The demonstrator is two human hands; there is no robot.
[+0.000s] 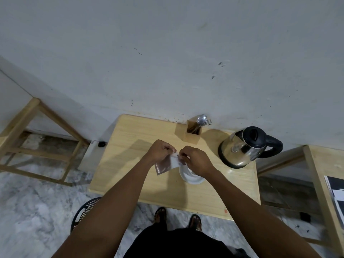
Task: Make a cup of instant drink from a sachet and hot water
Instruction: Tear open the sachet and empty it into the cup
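Clearly the risk sits at the top edge of the sachet (166,165), which both hands pinch just above and to the left of the white cup (191,176) on the wooden table (130,146). The left hand (161,150) is closed on the corner away from the cup, the right hand (195,162) is closed on the corner nearest it, and the thumbs and fingers meet almost touching at the seal; I judge this to be the tearing step, with nothing poured so far as can be seen, since the right hand hides most of the cup's inside. Most of the sachet hangs over bare table beside the cup, not over its mouth, so a seal that gives way suddenly could throw powder onto the wood. A jerk of the right hand, which sits directly over the rim, could also knock the cup. Behind and to the right of the cup stands the steel kettle (243,146), well apart; an elbow swinging that way seems unlikely to reach it. The spoon holder (193,132), behind the cup, is out of the way.
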